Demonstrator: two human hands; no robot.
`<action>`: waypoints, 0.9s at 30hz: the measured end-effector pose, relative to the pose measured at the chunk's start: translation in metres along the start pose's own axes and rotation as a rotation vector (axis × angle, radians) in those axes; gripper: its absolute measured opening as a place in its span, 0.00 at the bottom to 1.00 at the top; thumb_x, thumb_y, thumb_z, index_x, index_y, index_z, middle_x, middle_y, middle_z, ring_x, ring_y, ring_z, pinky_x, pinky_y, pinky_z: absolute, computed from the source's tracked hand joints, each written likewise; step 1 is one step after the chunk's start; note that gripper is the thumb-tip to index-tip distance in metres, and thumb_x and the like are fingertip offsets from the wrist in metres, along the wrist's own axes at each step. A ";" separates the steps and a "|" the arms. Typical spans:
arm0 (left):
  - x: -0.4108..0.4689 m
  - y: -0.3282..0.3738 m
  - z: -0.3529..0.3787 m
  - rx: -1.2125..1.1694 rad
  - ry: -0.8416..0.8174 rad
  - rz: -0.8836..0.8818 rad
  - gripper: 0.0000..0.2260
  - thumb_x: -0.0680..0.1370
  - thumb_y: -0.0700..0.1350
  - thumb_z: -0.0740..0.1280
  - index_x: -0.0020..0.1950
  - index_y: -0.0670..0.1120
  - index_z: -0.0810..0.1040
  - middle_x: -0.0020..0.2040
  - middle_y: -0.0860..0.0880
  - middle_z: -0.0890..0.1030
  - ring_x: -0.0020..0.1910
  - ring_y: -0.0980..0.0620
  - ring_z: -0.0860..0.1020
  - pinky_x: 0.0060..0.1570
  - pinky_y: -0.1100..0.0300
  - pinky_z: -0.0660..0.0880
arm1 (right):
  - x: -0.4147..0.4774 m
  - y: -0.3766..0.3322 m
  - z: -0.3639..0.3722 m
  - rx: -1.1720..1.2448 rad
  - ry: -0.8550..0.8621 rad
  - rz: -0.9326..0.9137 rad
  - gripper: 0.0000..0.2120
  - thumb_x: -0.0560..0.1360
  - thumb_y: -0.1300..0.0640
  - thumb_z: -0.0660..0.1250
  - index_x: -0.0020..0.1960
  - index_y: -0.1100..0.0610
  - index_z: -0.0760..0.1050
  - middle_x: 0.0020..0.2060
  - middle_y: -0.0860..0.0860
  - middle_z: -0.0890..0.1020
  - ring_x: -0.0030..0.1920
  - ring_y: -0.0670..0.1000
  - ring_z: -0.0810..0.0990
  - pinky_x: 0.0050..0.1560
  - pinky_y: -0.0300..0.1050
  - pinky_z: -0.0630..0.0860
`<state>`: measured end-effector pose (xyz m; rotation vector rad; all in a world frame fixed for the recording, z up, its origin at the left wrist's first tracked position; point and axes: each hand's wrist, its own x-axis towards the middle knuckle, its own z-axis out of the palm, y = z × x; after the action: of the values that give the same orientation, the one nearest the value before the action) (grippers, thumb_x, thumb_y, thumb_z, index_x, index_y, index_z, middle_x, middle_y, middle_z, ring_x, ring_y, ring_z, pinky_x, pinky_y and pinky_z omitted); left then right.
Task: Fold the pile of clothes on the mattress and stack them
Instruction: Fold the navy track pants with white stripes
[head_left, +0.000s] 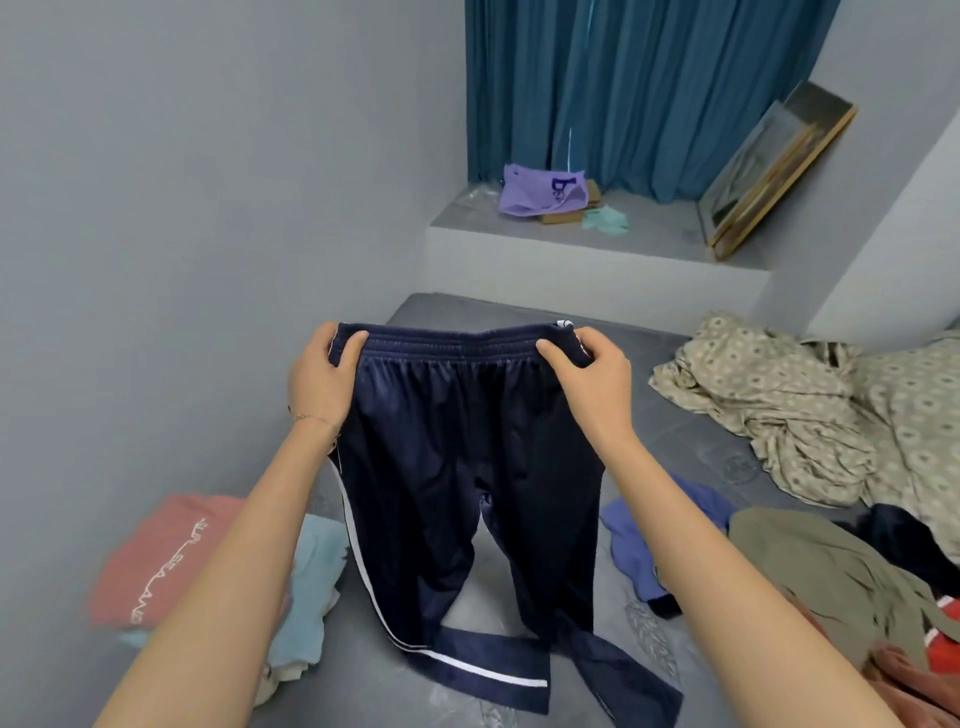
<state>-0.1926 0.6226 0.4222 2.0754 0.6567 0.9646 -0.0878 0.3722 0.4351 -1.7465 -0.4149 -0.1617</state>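
- Okay: navy track pants (467, 467) hang in front of the person, held up over the mattress (675, 426). The cuffs trail and kink on its surface.
- Left hand (322, 374) pinches the left end of the waistband (452, 345), thumb on the near face, fingers behind. Right hand (592, 374) pinches the right end the same way.
- Fabric looks thin, shiny and limp. I'd judge it light, with no stiffness, and probably slippery, so folds may slide apart.
- The elastic waistband is the only firm edge, so it's the best grip, as now. For the lengthwise fold I'd bring the two ends together, then take the crotch seam and cuffs.
- White side stripe (483, 669) makes a handy alignment line.
- Folded stack at left: pink top (156, 561) over a light blue garment (311, 597). Unfolded pile (831, 577) is nearby at right.
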 end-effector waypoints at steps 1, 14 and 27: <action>0.012 0.000 -0.002 -0.029 0.020 0.013 0.14 0.80 0.49 0.64 0.38 0.45 0.67 0.30 0.53 0.66 0.29 0.58 0.66 0.31 0.68 0.63 | 0.006 -0.007 0.007 -0.002 0.024 -0.012 0.19 0.73 0.54 0.71 0.31 0.53 0.63 0.25 0.43 0.66 0.29 0.44 0.62 0.32 0.38 0.59; 0.158 0.039 -0.017 -0.479 -0.125 0.148 0.13 0.78 0.47 0.66 0.39 0.40 0.73 0.33 0.51 0.70 0.33 0.59 0.66 0.35 0.68 0.66 | 0.069 -0.099 0.057 0.009 0.371 -0.121 0.21 0.74 0.53 0.71 0.30 0.52 0.62 0.23 0.43 0.63 0.29 0.43 0.60 0.32 0.41 0.57; 0.205 0.143 -0.048 -0.784 -0.263 0.191 0.28 0.70 0.60 0.71 0.40 0.33 0.72 0.39 0.46 0.72 0.39 0.50 0.69 0.42 0.53 0.69 | 0.087 -0.205 0.001 -0.071 0.597 -0.323 0.23 0.73 0.46 0.69 0.36 0.66 0.69 0.29 0.54 0.69 0.32 0.46 0.65 0.36 0.46 0.64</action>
<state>-0.0915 0.6999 0.6430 1.5213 -0.0727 0.8457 -0.0820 0.4234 0.6514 -1.5957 -0.2459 -0.9118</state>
